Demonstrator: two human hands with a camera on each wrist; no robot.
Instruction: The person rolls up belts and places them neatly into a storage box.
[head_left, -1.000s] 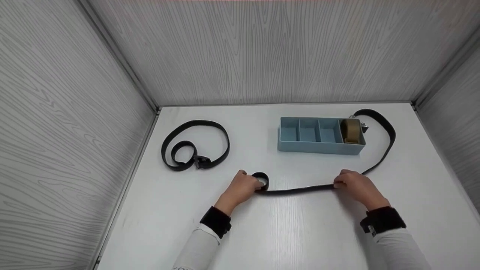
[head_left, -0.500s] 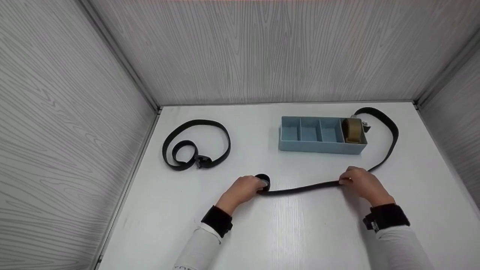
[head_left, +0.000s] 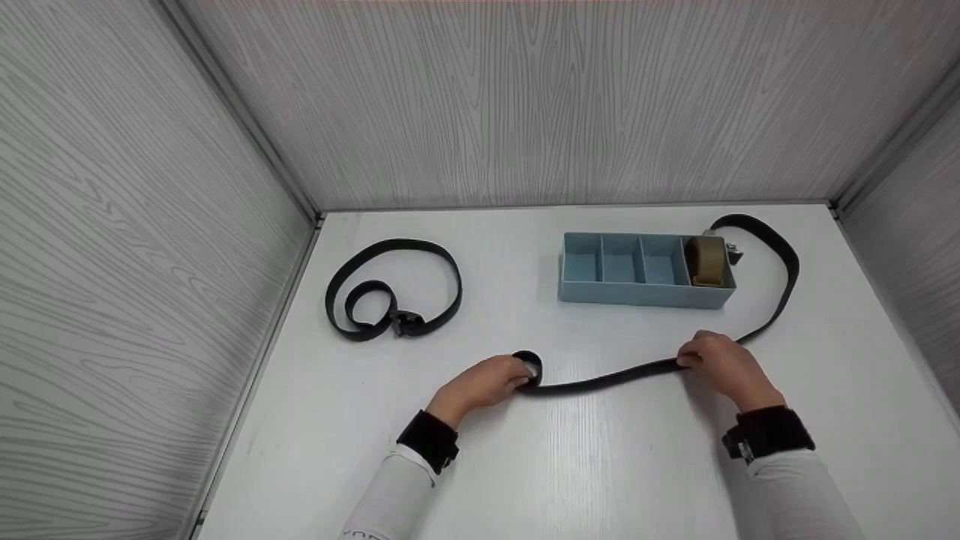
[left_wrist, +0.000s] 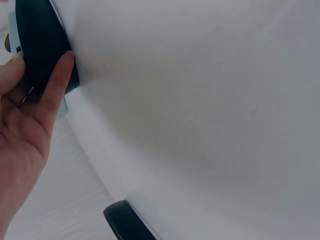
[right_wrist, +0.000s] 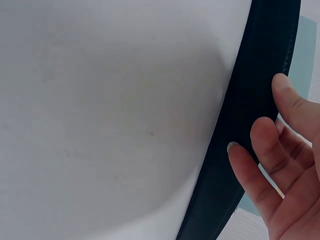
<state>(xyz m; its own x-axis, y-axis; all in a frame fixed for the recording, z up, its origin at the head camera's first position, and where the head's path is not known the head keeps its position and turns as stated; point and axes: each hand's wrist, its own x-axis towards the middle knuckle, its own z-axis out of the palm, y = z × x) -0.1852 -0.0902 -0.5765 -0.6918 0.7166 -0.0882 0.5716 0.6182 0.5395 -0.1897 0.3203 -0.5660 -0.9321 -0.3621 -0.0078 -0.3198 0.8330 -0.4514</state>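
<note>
My left hand (head_left: 487,381) pinches the belt's (head_left: 600,379) rolled end at lower centre; my right hand (head_left: 720,365) pinches the strap further along. It's limp and light, so grip close to the roll.

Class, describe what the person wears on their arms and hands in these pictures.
Both arms wear white long sleeves. A black band wraps each wrist: the left band and the right band, which carries a small pale fitting at its edge. The left hand and right hand are bare.

Bright even overhead light; soft shadows; sharp head view; blurry, washed-out wrist close-ups
</note>
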